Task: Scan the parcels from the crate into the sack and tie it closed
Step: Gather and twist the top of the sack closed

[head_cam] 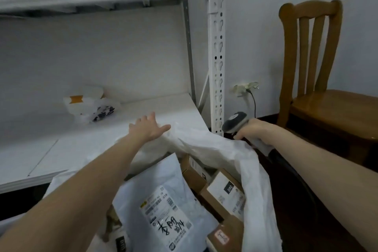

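White shelf edge — left hand spread flat at sack rim, right hand gripping scanner.

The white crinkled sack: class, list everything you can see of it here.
The white crinkled sack looks like thin woven plastic. Its mouth gapes open, the far rim raised against a white metal shelf. The left hand rests spread on that rim; the right hand, gripping a grey handheld scanner, meets its right edge. Inside lie a white labelled mailer bag and brown cardboard boxes.
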Available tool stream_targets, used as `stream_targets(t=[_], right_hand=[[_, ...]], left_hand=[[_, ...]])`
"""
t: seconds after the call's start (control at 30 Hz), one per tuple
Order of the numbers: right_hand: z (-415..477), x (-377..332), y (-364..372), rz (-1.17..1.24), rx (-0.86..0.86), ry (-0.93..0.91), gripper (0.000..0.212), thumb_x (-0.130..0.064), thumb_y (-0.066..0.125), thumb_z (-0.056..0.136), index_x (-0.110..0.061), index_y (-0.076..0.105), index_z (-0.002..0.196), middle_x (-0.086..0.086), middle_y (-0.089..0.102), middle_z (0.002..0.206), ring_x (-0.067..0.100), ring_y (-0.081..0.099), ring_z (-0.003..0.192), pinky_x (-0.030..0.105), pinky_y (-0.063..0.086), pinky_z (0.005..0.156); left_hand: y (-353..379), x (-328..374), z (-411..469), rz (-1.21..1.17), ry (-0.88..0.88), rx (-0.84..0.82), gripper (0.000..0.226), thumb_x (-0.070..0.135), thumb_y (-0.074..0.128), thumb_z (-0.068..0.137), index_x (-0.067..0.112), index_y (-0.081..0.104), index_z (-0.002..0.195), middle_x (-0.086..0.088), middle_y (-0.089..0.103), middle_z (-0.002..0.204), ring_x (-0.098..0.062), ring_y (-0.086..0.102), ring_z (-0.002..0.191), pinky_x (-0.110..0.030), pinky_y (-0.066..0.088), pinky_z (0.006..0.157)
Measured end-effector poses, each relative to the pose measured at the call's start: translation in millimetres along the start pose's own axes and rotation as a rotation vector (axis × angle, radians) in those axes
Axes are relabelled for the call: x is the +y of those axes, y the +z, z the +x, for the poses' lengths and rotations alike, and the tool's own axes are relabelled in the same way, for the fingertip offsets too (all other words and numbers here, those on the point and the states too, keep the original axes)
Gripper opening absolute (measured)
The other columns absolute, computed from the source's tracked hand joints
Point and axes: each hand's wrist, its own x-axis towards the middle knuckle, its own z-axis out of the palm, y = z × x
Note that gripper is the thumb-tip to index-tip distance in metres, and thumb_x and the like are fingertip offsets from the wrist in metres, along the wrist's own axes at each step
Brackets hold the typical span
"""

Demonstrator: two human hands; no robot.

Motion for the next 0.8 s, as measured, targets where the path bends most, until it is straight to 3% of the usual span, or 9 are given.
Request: stream_targets(t=[0.1,0.2,0.27,0.4,0.47,0.57,0.67,0.7,0.8], right_hand=[[23.9,7.8,6.5,0.130,-0.121,0.074,0.030,-0.018,0.073,0.082,-0.006,0.063,0.108,0.012,0.066,0.098,0.027,0.063,0.088,0.035,0.054,0.073],[33.7,12.8,11.4,0.306,-0.186,0.127,0.031,-0.024,0.076,0.080,-0.010,0.063,0.104,0.014,0.068,0.099,0.028,0.064,0.087,0.035,0.054,0.067],[35.7,16.0,16.5,0.359,-0.237,0.133,0.034,-0.024,0.077,0.079,-0.009,0.065,0.107,0.013,0.070,0.100,0.026,0.066,0.085,0.032,0.054,0.063],[28.1,20.6,21.6,0.349,-0.232,0.108,0.036,-0.021,0.080,0.075,-0.011,0.065,0.106,0.014,0.069,0.102,0.029,0.065,0.091,0.034,0.052,0.066],[18.1,20.0,21.4,0.354,-0.197,0.096,0.029,-0.013,0.078,0.076,-0.008,0.064,0.101,0.014,0.068,0.096,0.029,0.064,0.086,0.034,0.051,0.066],[3.1,15.9,16.3,0.373,-0.110,0.059,0.023,0.000,0.074,0.076,-0.004,0.065,0.097,0.016,0.068,0.093,0.029,0.065,0.082,0.036,0.054,0.068],[-13.5,5.9,5.4,0.387,0.027,0.006,0.035,0.001,0.075,0.074,0.000,0.063,0.107,0.019,0.067,0.100,0.031,0.065,0.088,0.041,0.056,0.078],[-20.2,1.3,0.7,0.404,0.073,-0.015,0.038,0.002,0.075,0.073,0.000,0.061,0.109,0.019,0.067,0.102,0.032,0.065,0.090,0.042,0.056,0.082],[-42.1,-12.4,-10.0,0.421,0.187,-0.109,0.042,0.005,0.072,0.075,0.001,0.059,0.115,0.016,0.063,0.108,0.028,0.062,0.090,0.037,0.054,0.079]], left_hand=[[17.2,-9.1,34.7,-0.198,-0.062,-0.129,0.087,0.073,0.027,0.089,0.015,0.015,0.153,-0.014,0.021,0.158,-0.034,0.028,0.142,-0.049,0.021,0.114],[25.2,-13.9,50.8,-0.573,-0.069,-0.303,0.065,0.054,0.021,0.101,0.003,0.053,0.125,-0.019,0.053,0.126,-0.030,0.052,0.112,-0.036,0.037,0.099],[27.8,-15.1,47.6,-0.708,-0.145,-0.380,0.050,0.049,0.030,0.102,0.008,0.056,0.112,-0.010,0.057,0.100,-0.024,0.054,0.088,-0.033,0.043,0.081],[35.4,-19.3,32.5,-0.828,-0.217,-0.594,0.043,0.053,0.049,0.094,0.012,0.061,0.097,-0.010,0.063,0.097,-0.025,0.060,0.089,-0.036,0.046,0.085],[33.4,-18.7,21.5,-0.849,-0.227,-0.621,0.046,0.055,0.056,0.089,0.010,0.062,0.092,-0.009,0.062,0.088,-0.022,0.058,0.078,-0.032,0.046,0.074],[11.8,-11.1,8.1,-0.895,-0.179,-0.453,0.033,0.040,0.070,0.084,0.008,0.060,0.082,-0.004,0.055,0.066,-0.015,0.048,0.055,-0.025,0.040,0.052],[-34.7,-0.8,-5.7,-1.081,0.008,-0.043,0.010,0.008,0.072,0.082,0.013,0.063,0.086,0.000,0.056,0.058,-0.005,0.045,0.039,-0.017,0.037,0.041],[-55.0,-0.7,-10.2,-1.143,0.029,0.099,0.018,0.000,0.068,0.083,0.016,0.061,0.081,0.003,0.053,0.052,-0.001,0.039,0.032,-0.013,0.031,0.036],[-102.6,-13.0,-26.8,-1.087,0.132,0.325,0.021,-0.003,0.066,0.084,0.017,0.060,0.088,-0.003,0.053,0.072,-0.003,0.048,0.044,-0.013,0.035,0.038]])
